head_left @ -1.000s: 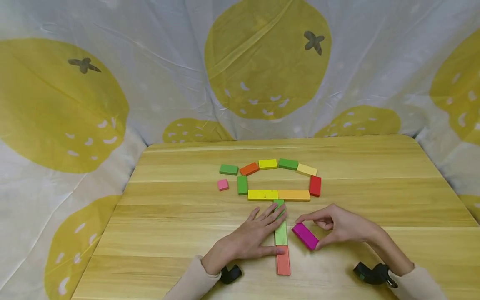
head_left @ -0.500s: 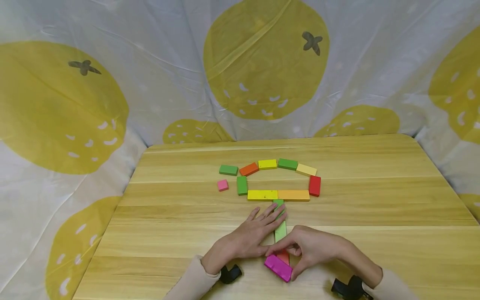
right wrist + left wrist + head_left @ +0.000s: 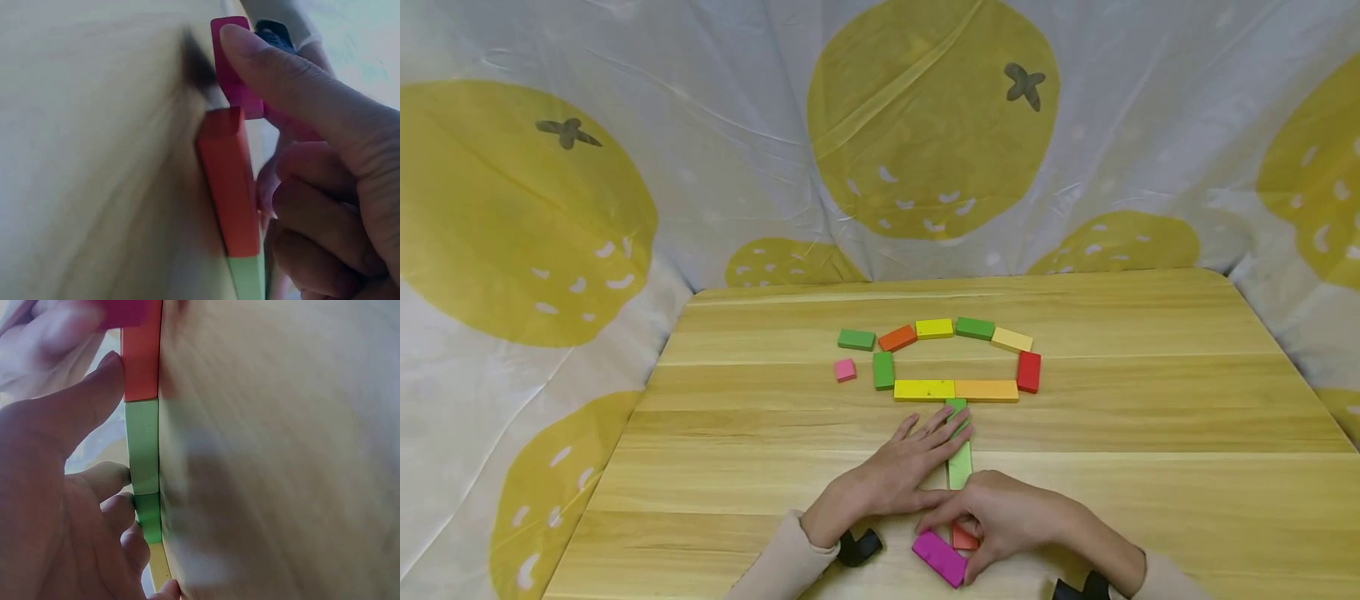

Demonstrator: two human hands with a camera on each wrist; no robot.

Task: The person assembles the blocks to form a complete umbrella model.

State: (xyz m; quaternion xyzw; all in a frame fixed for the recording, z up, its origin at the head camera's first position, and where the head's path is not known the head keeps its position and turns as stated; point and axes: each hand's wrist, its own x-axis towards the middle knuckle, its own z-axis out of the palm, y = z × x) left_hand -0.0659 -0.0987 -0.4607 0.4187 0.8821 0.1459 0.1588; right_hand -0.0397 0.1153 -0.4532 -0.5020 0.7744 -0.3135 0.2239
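Observation:
Pinched by its ends between my right hand's (image 3: 1018,518) thumb and forefinger is a magenta block (image 3: 939,558), slanted at the near end of a column of blocks. In the right wrist view the magenta block (image 3: 236,72) is just beyond the end of the red-orange block (image 3: 228,187). My left hand (image 3: 895,471) lies with fingers spread along the column, touching the green block (image 3: 957,405) and the red-orange block. Between those two sits a light green block (image 3: 959,467). My right hand partly hides the red-orange block in the head view.
Yellow (image 3: 923,390) and orange (image 3: 987,391) blocks form a bar above the column. An arch of several blocks, with a red block (image 3: 1029,372) at its right, rises behind. A green block (image 3: 856,339) and a small pink block (image 3: 845,370) lie left on the wooden table (image 3: 1150,375).
My right hand has carried the magenta block leftward and toward me, from beside the column to its near end. The left hand has stayed in place.

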